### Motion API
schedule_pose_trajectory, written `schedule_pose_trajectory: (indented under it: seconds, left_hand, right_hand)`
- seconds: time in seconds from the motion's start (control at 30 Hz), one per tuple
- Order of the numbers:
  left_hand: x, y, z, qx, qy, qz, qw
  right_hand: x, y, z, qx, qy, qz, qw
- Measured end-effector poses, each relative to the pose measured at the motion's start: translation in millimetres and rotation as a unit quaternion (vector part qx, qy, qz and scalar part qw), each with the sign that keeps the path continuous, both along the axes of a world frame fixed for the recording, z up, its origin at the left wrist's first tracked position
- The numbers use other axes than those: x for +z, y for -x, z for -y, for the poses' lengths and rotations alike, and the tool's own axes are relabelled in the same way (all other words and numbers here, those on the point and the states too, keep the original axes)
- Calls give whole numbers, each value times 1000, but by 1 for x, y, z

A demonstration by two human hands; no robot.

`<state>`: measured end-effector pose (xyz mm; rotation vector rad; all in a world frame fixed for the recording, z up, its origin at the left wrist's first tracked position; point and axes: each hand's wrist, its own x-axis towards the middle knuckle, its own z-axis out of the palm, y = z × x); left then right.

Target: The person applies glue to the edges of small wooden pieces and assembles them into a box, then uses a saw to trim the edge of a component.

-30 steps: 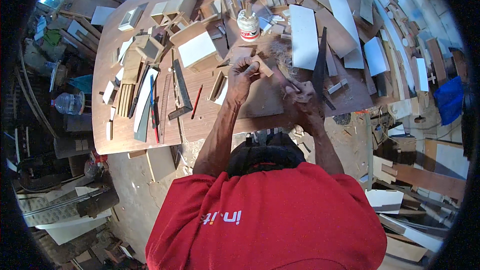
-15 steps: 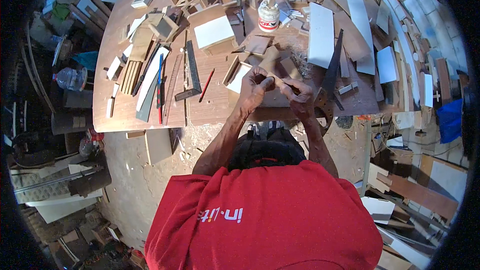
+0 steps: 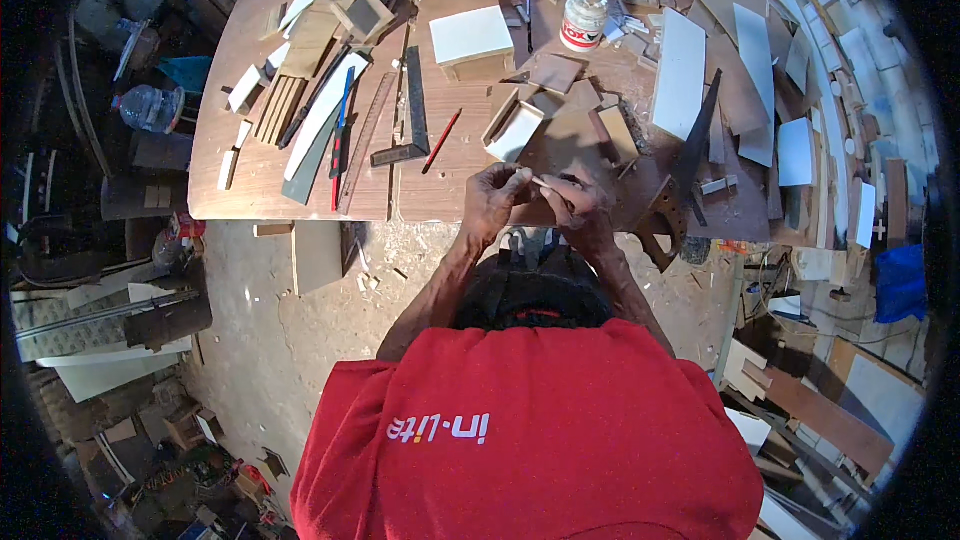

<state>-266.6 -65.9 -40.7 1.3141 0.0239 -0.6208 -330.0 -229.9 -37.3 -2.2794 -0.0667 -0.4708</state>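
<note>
My left hand (image 3: pixel 490 204) and my right hand (image 3: pixel 577 206) are close together above the front edge of the wooden table. Both are closed, fingertips pinching a small pale sliver (image 3: pixel 541 181), perhaps of wood; most of it is hidden by the fingers. Just beyond the hands lie a small open box with a white bottom (image 3: pixel 517 132) and a brown box-like wooden piece (image 3: pixel 613 135). A handsaw (image 3: pixel 684 152) rests to the right of my right hand, its handle over the table edge. Left of my left hand is a red pencil (image 3: pixel 442 141).
A try square (image 3: pixel 411 110), a ruler (image 3: pixel 367 142) and a blue-and-red tool (image 3: pixel 342 140) lie on the left. A white glue jar (image 3: pixel 583 20) stands farther back. White boards (image 3: pixel 679 75) and several wooden boxes and offcuts crowd the far and right sides.
Both hands have drawn back toward my body and the table's front edge, still pinching together. The box pieces beyond them now show more fully. The whole view has shifted slightly.
</note>
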Motion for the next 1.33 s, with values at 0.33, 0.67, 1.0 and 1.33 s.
schedule_pose_trajectory:
  seconds: [0.33, 0.67, 1.0, 1.33]
  left_hand:
    - [-31, -10, -35, 133, -211, 252, 935]
    - [-41, -27, -34, 47, -128, 212, 968]
    - [-31, -30, -30, 61, -141, 241, 958]
    - [-35, -32, -27, 51, -129, 236, 962]
  right_hand:
    - [4, -35, -37, -44, -54, 18, 997]
    - [-23, -49, -40, -58, 56, 27, 996]
    - [-26, -50, -41, -89, 66, -17, 994]
    - [-28, -41, -41, -71, -66, -42, 994]
